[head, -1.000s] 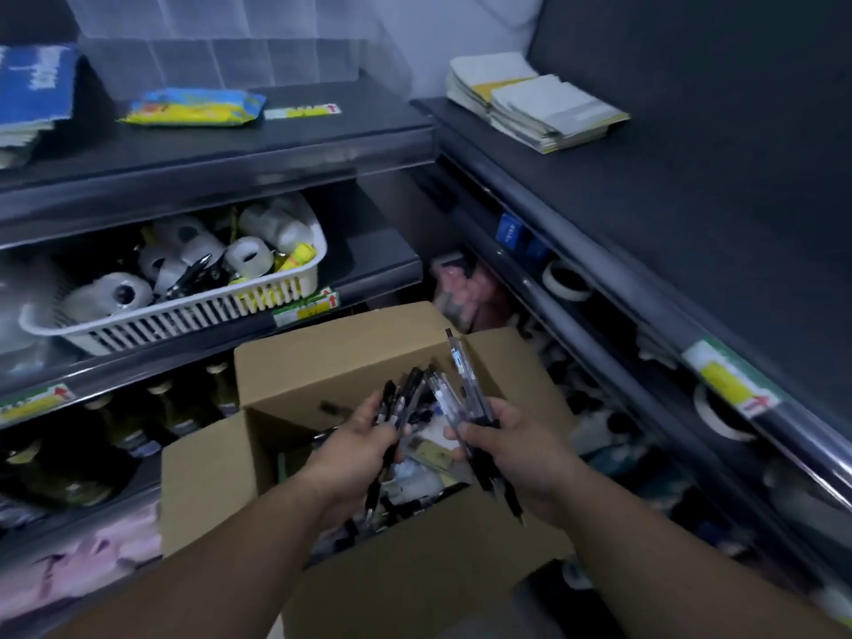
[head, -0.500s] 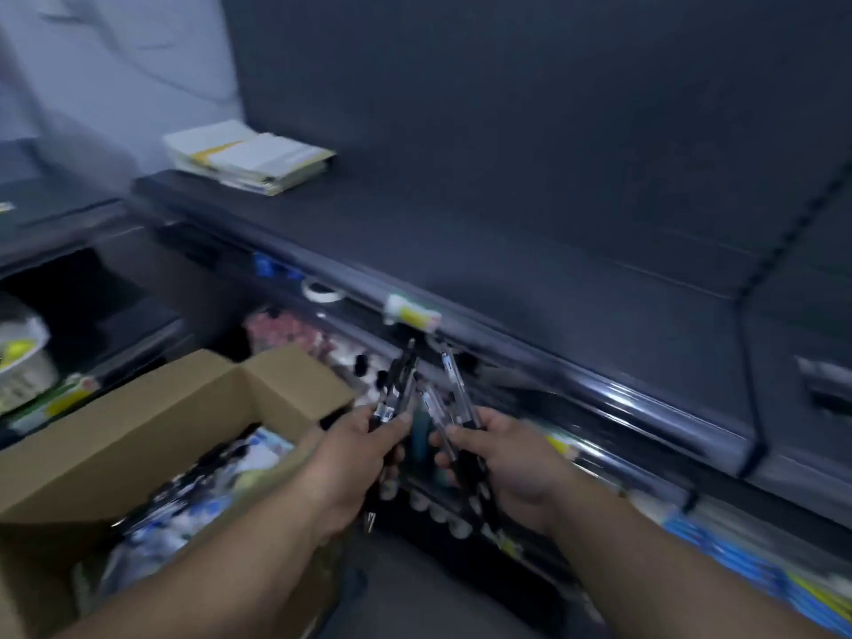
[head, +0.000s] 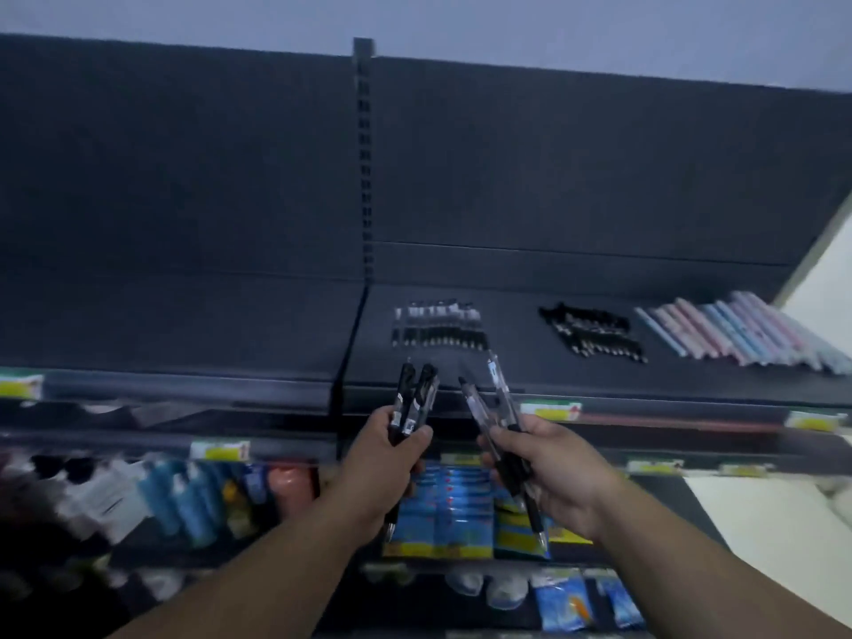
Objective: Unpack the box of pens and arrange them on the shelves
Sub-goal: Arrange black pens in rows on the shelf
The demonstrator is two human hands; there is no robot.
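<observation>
Hovering before the shelf (head: 258,334) front edge, pens (head: 415,398) are gripped upright in the left hand (head: 382,458). A second bunch (head: 491,403) is clasped, fanned, in the right hand (head: 553,468), judged ready for laying beside the row (head: 438,327) already arranged.

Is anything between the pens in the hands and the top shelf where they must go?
Nothing visible. The left hand and right hand hold pens before the top shelf; the laid row of pens lies farther back.

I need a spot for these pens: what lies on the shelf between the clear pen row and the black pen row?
Bare shelf, in the head view, between the clear pen row and the black pen row.
</observation>
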